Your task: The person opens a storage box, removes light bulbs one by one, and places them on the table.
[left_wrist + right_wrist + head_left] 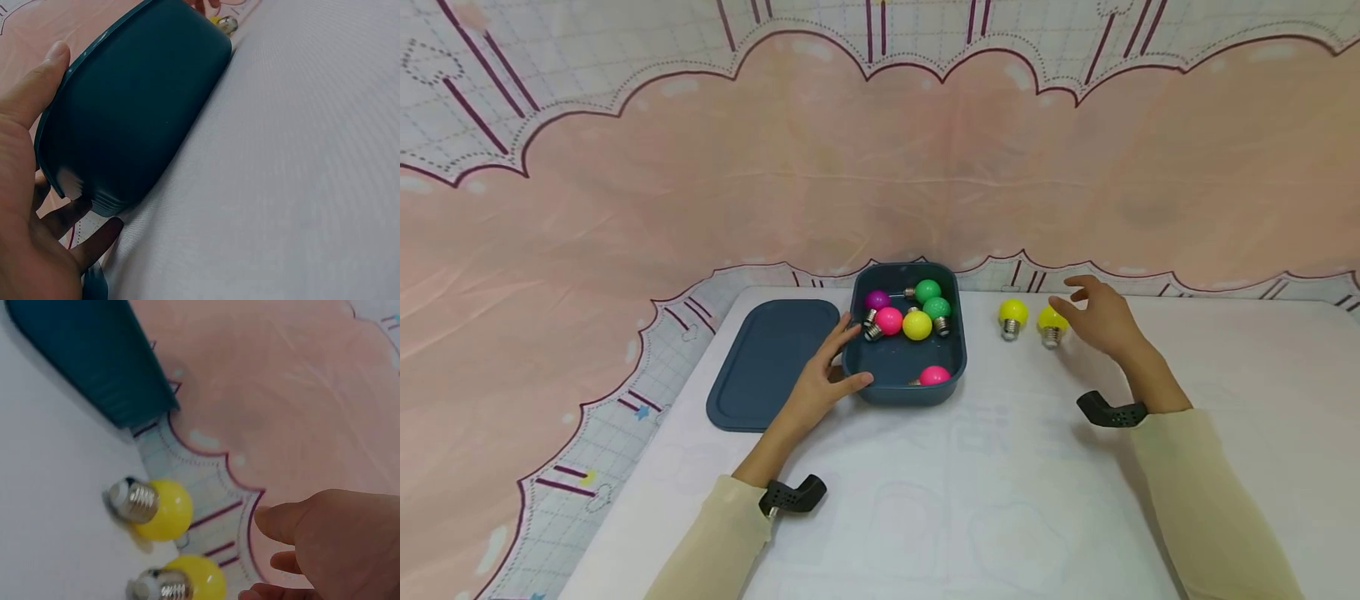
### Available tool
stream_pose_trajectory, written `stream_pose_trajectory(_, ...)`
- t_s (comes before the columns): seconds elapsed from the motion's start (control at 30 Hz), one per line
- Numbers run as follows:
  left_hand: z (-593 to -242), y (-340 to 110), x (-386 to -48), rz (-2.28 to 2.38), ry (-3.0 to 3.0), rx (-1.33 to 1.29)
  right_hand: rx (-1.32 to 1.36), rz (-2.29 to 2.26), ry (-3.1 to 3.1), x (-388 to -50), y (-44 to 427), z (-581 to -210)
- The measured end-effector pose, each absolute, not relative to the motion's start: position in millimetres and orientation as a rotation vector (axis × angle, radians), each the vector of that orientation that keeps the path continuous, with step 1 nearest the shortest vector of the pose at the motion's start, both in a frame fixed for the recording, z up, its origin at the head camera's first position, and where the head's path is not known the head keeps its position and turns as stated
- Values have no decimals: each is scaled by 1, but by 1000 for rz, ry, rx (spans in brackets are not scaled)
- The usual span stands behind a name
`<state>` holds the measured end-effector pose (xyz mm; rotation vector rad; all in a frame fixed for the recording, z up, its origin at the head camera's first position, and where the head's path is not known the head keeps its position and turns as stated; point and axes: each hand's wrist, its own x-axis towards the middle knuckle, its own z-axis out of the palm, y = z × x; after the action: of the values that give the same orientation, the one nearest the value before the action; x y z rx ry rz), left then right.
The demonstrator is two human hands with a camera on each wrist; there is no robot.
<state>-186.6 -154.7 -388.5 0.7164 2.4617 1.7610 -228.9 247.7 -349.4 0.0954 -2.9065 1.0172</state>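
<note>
My left hand (820, 377) rests against the near left corner of a dark blue plastic box (904, 395). Its thumb lies at the front rim and the fingers extend along the left side; the left wrist view shows them against the outer wall. Inside are several light bulbs: a purple bulb (877, 301), two green bulbs (928, 290), a yellow bulb (917, 326) and two pink bulbs (935, 375). My right hand (1101, 317) hovers beside a yellow bulb (1049, 320), partly covering it in the head view. Another yellow bulb (1012, 313) lies to its left.
A dark blue lid (775, 358) lies flat left of the box, partly behind the left hand. Everything stands on a white table (970, 500). Directly behind it hangs a pink patterned cloth (880, 167).
</note>
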Motion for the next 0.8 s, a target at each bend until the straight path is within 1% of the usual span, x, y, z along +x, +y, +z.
stream_pose_trajectory(0.1, -399, -156, -193, 1766, 2469, 724, 164, 1037, -2850, -226, 238, -340)
stream_pose_trajectory(0.27, -404, -157, -194, 1782, 2474, 743, 285, 1132, -2804, -225, 209, -329)
stream_pose_trajectory(0.57, -404, -161, -193, 1780, 2480, 724, 509, 1241, -2766, -232, 138, -331)
stream_pose_trajectory(0.73, -404, -160, -193, 1780, 2476, 730, 726, 1152, -2793, -239, 105, -334)
stream_pose_trajectory(0.8, -403, -159, -194, 1785, 2473, 742, 774, 1102, -2811, -241, 97, -335)
